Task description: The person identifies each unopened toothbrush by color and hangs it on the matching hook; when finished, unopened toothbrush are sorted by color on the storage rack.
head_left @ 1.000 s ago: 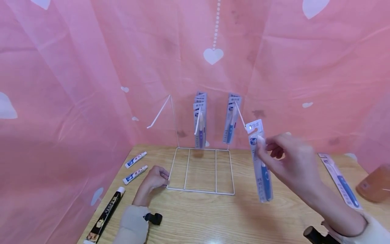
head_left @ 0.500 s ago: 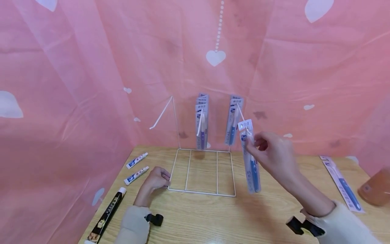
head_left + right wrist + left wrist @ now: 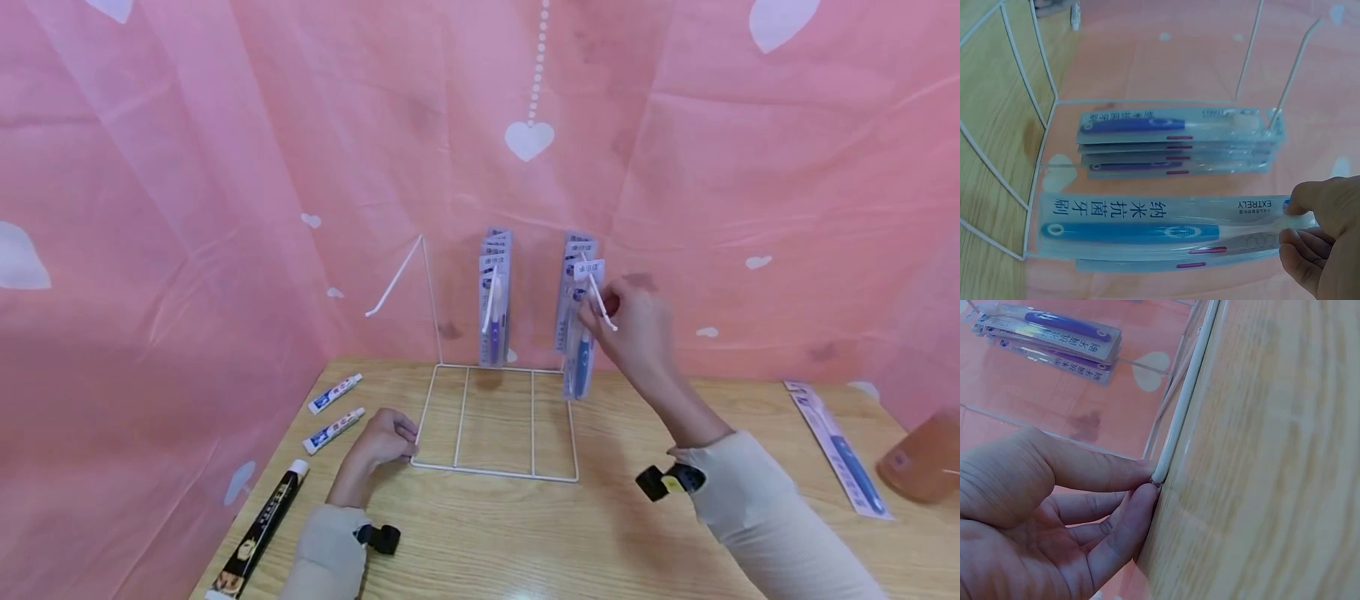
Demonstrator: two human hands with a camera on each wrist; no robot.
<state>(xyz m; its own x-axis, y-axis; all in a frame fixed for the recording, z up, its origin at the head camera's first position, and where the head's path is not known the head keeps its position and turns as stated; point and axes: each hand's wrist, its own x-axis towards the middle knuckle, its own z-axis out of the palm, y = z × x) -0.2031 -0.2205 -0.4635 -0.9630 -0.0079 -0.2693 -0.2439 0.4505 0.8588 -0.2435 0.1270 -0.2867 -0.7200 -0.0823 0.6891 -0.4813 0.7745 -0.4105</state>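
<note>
My right hand (image 3: pixel 633 329) pinches a packaged toothbrush (image 3: pixel 582 362) with a blue handle near its top. The card's head is on the right hook (image 3: pixel 604 310) of a white wire display rack (image 3: pixel 495 472), in front of other blue packs. In the right wrist view, thumb and fingers grip the head end of this blue toothbrush pack (image 3: pixel 1129 232). My left hand (image 3: pixel 385 437) holds the front left corner of the rack's base; the left wrist view shows thumb and finger pinching the white rod (image 3: pixel 1186 397). Several purple toothbrush packs (image 3: pixel 495 337) hang from the middle hook.
The rack's left hook (image 3: pixel 393 277) is bare. Two small toothpaste tubes (image 3: pixel 334 393) and a long black toothpaste tube (image 3: pixel 258 533) lie at the left. Another blue toothbrush pack (image 3: pixel 840 450) lies at the right, beside an orange-brown container (image 3: pixel 922 458). A pink curtain (image 3: pixel 675 167) stands behind.
My right hand has moved left and away from me, carrying the blue toothbrush pack from the right hook's tip onto and along the hook. My left hand stays at the rack's corner.
</note>
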